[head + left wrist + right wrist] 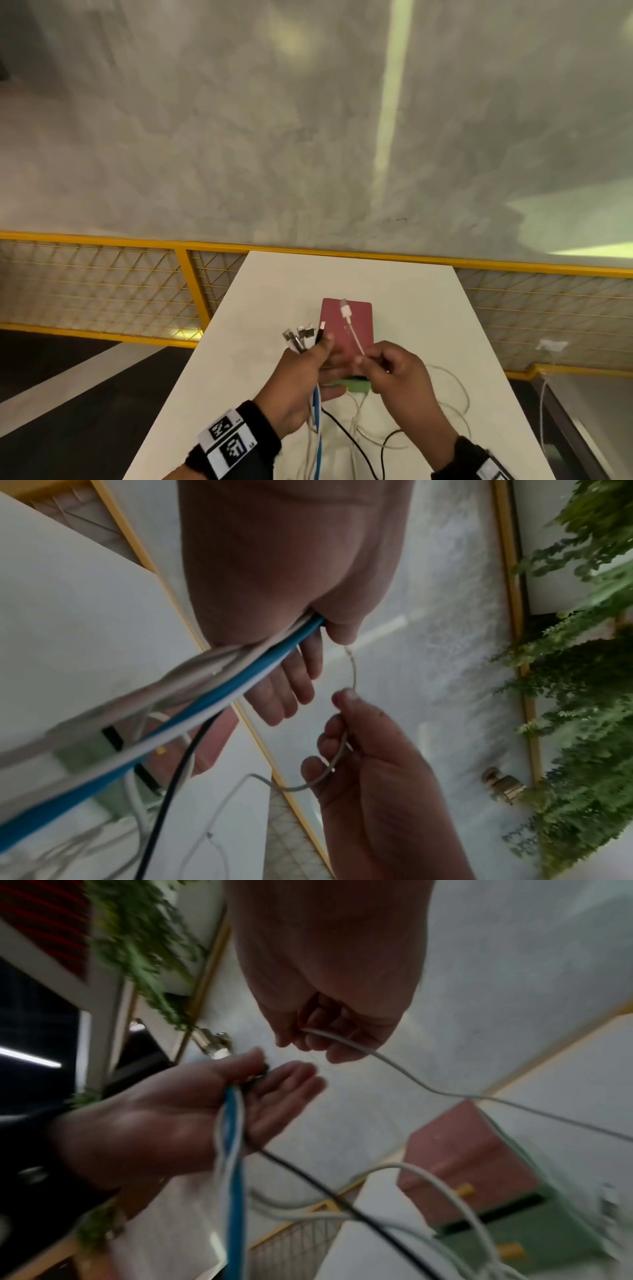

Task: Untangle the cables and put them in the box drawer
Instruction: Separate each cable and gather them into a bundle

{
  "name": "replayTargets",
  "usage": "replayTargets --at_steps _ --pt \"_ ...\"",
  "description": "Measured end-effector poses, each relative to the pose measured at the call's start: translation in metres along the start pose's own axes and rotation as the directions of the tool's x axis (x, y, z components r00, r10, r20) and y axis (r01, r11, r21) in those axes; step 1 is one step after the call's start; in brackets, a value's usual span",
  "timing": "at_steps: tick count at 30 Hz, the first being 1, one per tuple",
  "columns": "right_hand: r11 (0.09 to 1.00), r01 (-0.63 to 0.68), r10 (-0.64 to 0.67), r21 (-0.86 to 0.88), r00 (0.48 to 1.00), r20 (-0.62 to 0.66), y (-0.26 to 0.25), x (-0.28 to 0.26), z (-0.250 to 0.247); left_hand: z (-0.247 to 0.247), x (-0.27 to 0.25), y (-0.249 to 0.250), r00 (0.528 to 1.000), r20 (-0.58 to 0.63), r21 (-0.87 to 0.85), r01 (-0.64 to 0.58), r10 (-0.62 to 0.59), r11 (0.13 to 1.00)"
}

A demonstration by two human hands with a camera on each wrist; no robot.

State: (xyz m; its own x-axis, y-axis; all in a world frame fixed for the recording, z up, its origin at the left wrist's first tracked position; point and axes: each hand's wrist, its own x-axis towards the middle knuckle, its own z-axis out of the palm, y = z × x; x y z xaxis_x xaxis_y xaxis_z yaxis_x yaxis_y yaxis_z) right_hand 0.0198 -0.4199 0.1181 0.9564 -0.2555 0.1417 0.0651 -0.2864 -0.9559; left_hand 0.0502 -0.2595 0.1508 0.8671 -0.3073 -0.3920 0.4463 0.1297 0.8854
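cables: bundle of blue, white, black; gripped in left hand above near part of table; long axis near-to-far, plug ends up and away, tails down over near table edge
plug ends: fanned out past left thumb, pointing away, tilted a bit left; metal tips visible, types unclear
blue cable: thickest in bundle, out of heel of left fist alongside white strands
black cable: leaves left palm, curves down across table
white cable: single thin strand, apart from bundle; pinched in right hand, plug end up and away, leaning left, over pink top of box; slack loops right on table
left hand: fingers curled round bundle, thumb pressed on top; fingertips partly extended in right wrist view
right hand: thumb and fingers curled, pinching white cable below its plug; just right of left hand, not touching as far as visible
box drawer: pink top, green drawer front with yellow knob facing person; behind and below both hands; how far drawer is pulled out unclear
table: white, long axis running away from person
railing: yellow frame with mesh, beyond far table edge
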Motion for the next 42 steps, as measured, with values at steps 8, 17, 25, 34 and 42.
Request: replayTargets --at_steps 8,17,25,34,42 --pt "0.964 0.228 -0.217 -0.135 0.972 0.091 -0.010 -0.014 0.007 0.024 0.003 0.014 0.984 0.151 -0.149 -0.067 0.090 0.987" --pt "0.995 0.000 -0.009 -0.098 0.996 -0.083 0.002 -0.017 -0.008 0.016 0.011 0.009 0.996 0.033 -0.270 -0.068 0.080 0.960" --pt "0.539 -0.804 0.679 0.249 0.590 0.437 0.008 -0.020 0.010 0.019 0.005 -0.001 0.997 0.043 -0.242 -0.059 0.071 0.968" --pt "0.292 -0.736 0.513 0.610 0.659 0.549 -0.012 0.016 0.006 -0.008 -0.018 -0.040 0.997 0.080 -0.052 0.019 -0.015 0.998" --pt "0.190 -0.490 0.641 0.851 0.718 0.271 -0.009 0.051 -0.050 -0.107 -0.037 -0.082 0.972 0.062 0.413 0.182 -0.227 0.892"
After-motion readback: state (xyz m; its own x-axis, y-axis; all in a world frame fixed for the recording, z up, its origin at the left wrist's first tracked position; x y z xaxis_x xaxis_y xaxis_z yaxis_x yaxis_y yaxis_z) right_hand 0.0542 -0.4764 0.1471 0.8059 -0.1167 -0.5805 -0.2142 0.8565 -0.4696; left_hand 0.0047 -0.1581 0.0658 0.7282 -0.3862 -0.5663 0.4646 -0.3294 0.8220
